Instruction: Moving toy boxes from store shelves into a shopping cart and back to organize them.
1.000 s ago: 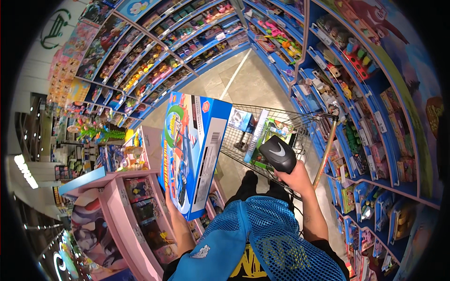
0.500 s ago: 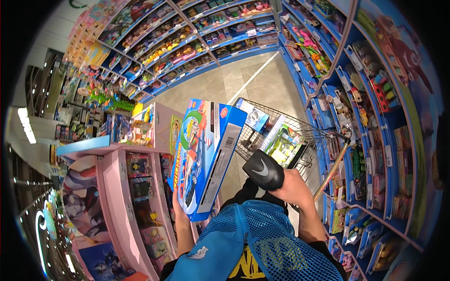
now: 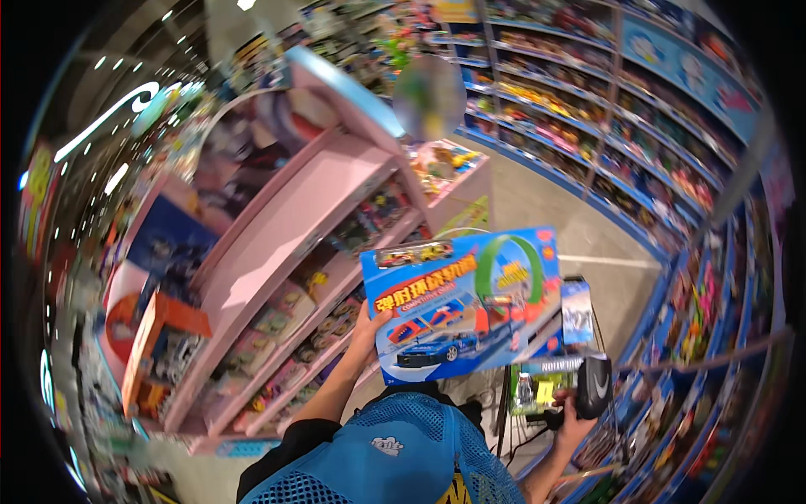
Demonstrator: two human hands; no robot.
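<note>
My left hand (image 3: 367, 332) grips the left edge of a large blue toy race track box (image 3: 457, 349). Its front faces me, with a green loop and a blue car printed on it. In my right hand (image 3: 573, 428) is a black handheld barcode scanner (image 3: 594, 390), just off the box's lower right corner. Behind it, a green-and-white toy box (image 3: 531, 391) and a smaller blue-and-white box (image 3: 578, 312) lie in the wire shopping cart (image 3: 508, 412), which is mostly hidden.
A pink display shelf (image 3: 294, 214) with packaged toys stands close on my left. Blue wall shelves (image 3: 554, 109) full of toys run along the back, and more shelving (image 3: 688, 336) lines the right side. Grey floor (image 3: 537, 197) shows between them.
My view has swung to the left. The box has turned from showing its narrow side to showing its front, more level. The scanner stays in my right hand, its head now pointing upward.
</note>
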